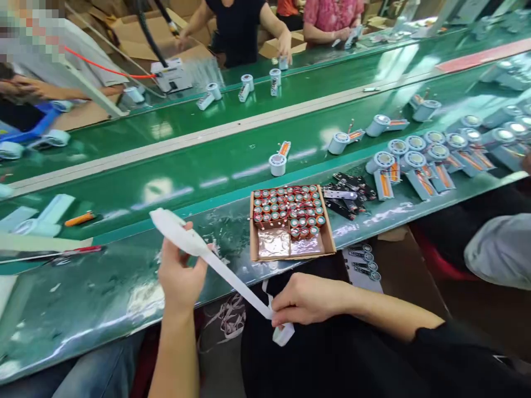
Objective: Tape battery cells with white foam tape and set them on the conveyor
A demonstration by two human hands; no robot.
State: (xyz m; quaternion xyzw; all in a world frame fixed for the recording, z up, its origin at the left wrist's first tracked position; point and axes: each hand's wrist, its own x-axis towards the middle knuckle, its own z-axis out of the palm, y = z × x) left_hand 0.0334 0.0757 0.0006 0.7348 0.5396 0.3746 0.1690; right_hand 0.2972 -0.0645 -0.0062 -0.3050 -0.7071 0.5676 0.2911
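Note:
My left hand grips the upper end of a long white strip that runs diagonally from upper left to lower right. At the strip's lower end my right hand pinches it, over my dark lap. The strip's tip curls below the right hand. Both hands hover at the near edge of the green bench. An open cardboard box with several red-and-teal cylindrical cells lies just beyond the right hand.
Black circuit boards lie right of the box. Several grey round-headed devices crowd the belt at right. More stand on the far belt, where other people work. A person's knee is at right. An orange piece lies left.

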